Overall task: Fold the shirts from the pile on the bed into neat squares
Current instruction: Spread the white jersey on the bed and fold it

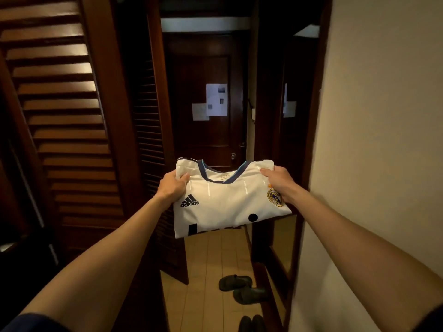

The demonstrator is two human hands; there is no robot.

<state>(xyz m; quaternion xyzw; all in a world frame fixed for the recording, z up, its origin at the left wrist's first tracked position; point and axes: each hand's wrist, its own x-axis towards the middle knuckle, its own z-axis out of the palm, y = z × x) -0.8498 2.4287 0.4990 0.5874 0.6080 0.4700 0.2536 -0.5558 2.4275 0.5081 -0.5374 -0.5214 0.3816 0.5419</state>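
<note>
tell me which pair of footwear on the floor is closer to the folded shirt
The green slides on the tan floor, just below the white shirt. The black pair sits farther down, cut off by the frame's bottom edge.

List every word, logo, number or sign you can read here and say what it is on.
"adidas", in black under the three-stripe logo, on the folded white football jersey held by both hands.
Round crowned club crest on the same jersey: its lettering is too small to read.
Black print along the jersey's lower fold: cut off, unreadable.
White paper sheets taped to the dark wooden door: too blurred to read.
</note>
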